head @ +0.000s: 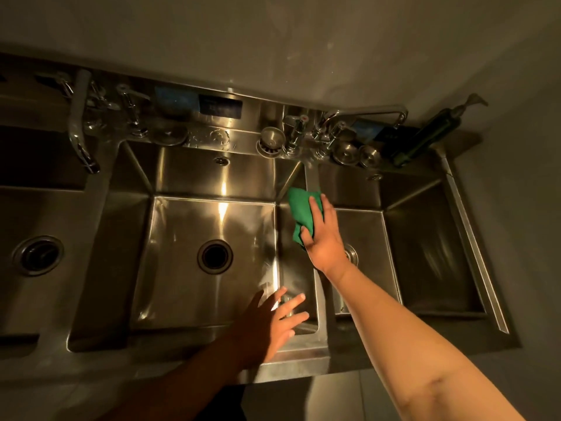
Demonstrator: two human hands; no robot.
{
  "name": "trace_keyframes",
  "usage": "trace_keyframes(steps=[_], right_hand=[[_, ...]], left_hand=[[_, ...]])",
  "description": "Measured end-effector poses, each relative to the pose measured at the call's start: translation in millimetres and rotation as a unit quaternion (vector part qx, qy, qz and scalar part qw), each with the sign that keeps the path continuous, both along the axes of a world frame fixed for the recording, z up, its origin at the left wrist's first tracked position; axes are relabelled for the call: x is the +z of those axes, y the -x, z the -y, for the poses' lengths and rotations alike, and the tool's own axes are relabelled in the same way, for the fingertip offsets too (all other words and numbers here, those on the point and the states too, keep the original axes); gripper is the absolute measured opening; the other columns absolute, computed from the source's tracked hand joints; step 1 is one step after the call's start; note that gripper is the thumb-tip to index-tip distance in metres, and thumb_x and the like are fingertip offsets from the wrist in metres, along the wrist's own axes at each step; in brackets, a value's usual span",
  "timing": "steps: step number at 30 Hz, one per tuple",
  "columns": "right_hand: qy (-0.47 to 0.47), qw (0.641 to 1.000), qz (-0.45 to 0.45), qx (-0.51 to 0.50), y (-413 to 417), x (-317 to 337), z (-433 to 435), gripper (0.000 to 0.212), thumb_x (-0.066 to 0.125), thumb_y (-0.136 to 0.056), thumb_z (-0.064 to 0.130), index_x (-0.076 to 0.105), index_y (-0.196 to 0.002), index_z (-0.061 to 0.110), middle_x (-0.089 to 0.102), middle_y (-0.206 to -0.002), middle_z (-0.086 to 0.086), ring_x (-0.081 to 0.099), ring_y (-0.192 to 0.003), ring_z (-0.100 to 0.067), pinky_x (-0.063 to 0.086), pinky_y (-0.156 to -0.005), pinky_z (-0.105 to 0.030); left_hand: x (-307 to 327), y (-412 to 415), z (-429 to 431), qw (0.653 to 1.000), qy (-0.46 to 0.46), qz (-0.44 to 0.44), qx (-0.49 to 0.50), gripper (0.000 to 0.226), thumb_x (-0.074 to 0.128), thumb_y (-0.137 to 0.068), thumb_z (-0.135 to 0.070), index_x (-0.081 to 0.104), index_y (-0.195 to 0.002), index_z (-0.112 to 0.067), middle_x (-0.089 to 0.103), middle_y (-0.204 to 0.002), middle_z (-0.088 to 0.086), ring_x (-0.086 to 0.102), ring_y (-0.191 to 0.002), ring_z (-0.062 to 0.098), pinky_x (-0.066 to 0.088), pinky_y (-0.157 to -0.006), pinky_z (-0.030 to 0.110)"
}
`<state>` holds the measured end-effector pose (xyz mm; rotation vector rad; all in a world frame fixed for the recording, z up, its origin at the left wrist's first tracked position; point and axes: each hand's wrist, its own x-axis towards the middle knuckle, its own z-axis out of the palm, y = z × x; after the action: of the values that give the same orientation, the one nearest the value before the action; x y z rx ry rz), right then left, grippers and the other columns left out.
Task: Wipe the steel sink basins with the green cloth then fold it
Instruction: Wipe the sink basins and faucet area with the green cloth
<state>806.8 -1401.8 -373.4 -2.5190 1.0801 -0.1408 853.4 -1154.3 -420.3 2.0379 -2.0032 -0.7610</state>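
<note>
Our right hand (324,238) presses flat fingers (315,208) on the green cloth (299,214) at its eleven o'clock, atop the divider (312,177); our left hand (273,323) is splayed and empty.

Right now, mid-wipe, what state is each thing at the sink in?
green cloth: bunched, pressed against the basin divider.
right hand: flat on the cloth, pressing.
left hand: fingers spread, holding nothing.
middle drain: unplugged.
right drain: partly hidden by the right hand.
left faucet: no water seen running.
pump bottle: standing at the back right corner.
</note>
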Motion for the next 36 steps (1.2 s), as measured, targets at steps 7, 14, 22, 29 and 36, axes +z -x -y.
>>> trace_keyframes(steps=[7,14,22,29,36], right_hand=[[0.007,0.999,-0.02,-0.023,40.0,4.1,-53.3,0.073,0.058,-0.095,0.027,0.024,-0.159,0.012,0.013,-0.166,-0.015,0.017,-0.151,-0.039,0.018,-0.123,-0.05],[0.033,0.995,-0.095,-0.021,70.7,11.5,-98.8,0.077,0.055,-0.094,0.029,0.02,-0.16,0.013,0.01,-0.167,-0.016,0.019,-0.15,-0.04,0.024,-0.122,-0.048],[0.069,0.974,-0.185,-0.109,65.4,13.4,-132.8,0.08,0.052,-0.095,0.036,0.009,-0.162,0.022,0.005,-0.168,-0.007,0.023,-0.148,-0.032,0.044,-0.105,-0.047],[0.075,0.984,0.023,-0.159,80.1,14.6,-159.5,0.06,0.051,-0.093,0.024,0.043,-0.151,0.012,0.037,-0.159,-0.011,0.039,-0.141,-0.034,0.039,-0.108,-0.052],[0.039,0.984,0.132,-0.111,34.6,19.1,-168.3,0.051,0.067,-0.086,0.006,0.059,-0.136,0.014,0.063,-0.133,-0.01,0.065,-0.108,-0.033,0.053,-0.09,-0.047]], left_hand=[[26.5,-5.0,-12.5,0.989,-0.107,0.054,-0.088,0.058,0.05,-0.091,-0.045,0.041,-0.148,-0.04,0.034,-0.164,-0.002,0.036,-0.149,0.033,0.044,-0.105,0.065],[39.2,-11.3,-28.3,0.997,-0.062,0.032,-0.017,0.054,0.024,-0.104,-0.049,0.031,-0.156,-0.037,0.015,-0.17,-0.008,0.007,-0.158,0.027,0.014,-0.122,0.061],[51.8,-41.3,-67.6,0.992,-0.061,0.103,0.043,0.044,0.055,-0.096,-0.046,0.06,-0.139,-0.039,0.049,-0.155,-0.008,0.048,-0.142,0.025,0.05,-0.102,0.056],[55.5,-94.5,-104.9,0.985,-0.025,0.11,0.132,0.05,0.038,-0.097,-0.043,0.068,-0.133,-0.027,0.06,-0.145,-0.002,0.058,-0.133,0.029,0.054,-0.094,0.058],[43.6,-163.7,-138.5,0.967,-0.048,0.083,0.235,0.055,0.062,-0.096,-0.033,0.046,-0.149,-0.039,0.038,-0.161,-0.013,0.024,-0.154,0.019,0.023,-0.123,0.055]])
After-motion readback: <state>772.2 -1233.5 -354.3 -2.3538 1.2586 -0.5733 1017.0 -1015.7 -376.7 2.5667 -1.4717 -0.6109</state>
